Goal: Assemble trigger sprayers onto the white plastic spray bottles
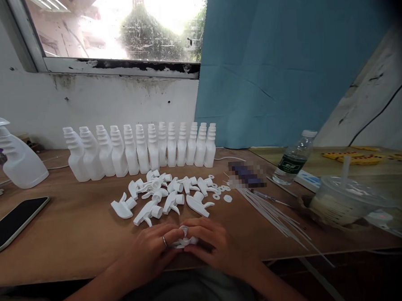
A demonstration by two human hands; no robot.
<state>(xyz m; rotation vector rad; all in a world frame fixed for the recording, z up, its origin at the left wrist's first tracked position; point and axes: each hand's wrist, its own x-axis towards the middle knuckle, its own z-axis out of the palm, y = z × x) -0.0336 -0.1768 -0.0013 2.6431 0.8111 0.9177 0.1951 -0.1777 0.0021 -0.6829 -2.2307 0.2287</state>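
Both hands rest at the near edge of the tabletop (73,229), close together around one white spray trigger head (184,237). The left hand (152,249), with a ring on one finger, has its fingers clenched on the left side of the piece; the right hand (210,242) has its fingers curled over the right side, so the part is grasped between the two and mostly covered. It sits just above the wood at the near edge, about midway along it.

Just beyond the hands, toward the middle of the tabletop, lies a loose pile of trigger heads (163,195), and to its right a few small white washers (221,192) are scattered. Behind the pile, along the far edge under the window, a row of white bottles (140,149) stands upright, touching side by side, all uncapped. A bundle of thin white dip tubes (275,214) fans out toward the near right part of the tabletop.

At the left edge lies a dark phone (14,223), screen up, and behind it one larger white bottle (15,155) stands apart from the row. Toward the right edge a clear water bottle (294,159) stands tilted in view, and nearer the corner sits a lidded plastic cup (348,199) with a straw.
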